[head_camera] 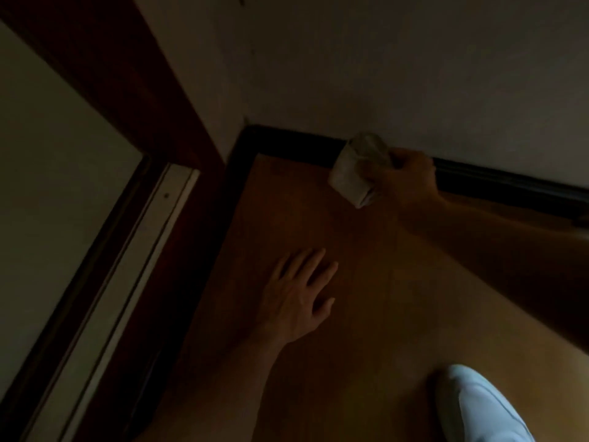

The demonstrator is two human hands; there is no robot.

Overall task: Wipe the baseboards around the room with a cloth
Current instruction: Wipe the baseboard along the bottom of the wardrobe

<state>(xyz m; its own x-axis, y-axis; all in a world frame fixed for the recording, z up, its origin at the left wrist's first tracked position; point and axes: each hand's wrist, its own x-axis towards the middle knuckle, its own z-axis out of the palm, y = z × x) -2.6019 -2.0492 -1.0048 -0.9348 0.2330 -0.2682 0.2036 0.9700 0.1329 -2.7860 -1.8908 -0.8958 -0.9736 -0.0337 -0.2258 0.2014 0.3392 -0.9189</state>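
The scene is dim. A dark baseboard [293, 140] runs along the foot of a pale wall, from a corner at centre left out to the right edge. My right hand [404, 177] grips a bunched pale cloth [353, 169] and holds it against the baseboard, just right of the corner. My left hand [299, 295] lies flat on the wooden floor with fingers spread, well below the cloth. The stretch of baseboard behind the cloth and right hand is hidden.
A dark wooden door frame [127, 100] and a pale threshold strip [127, 266] run down the left side. A white shoe [478, 409] stands at the bottom right on the brown wooden floor [382, 314]. The pale wall [414, 74] fills the top.
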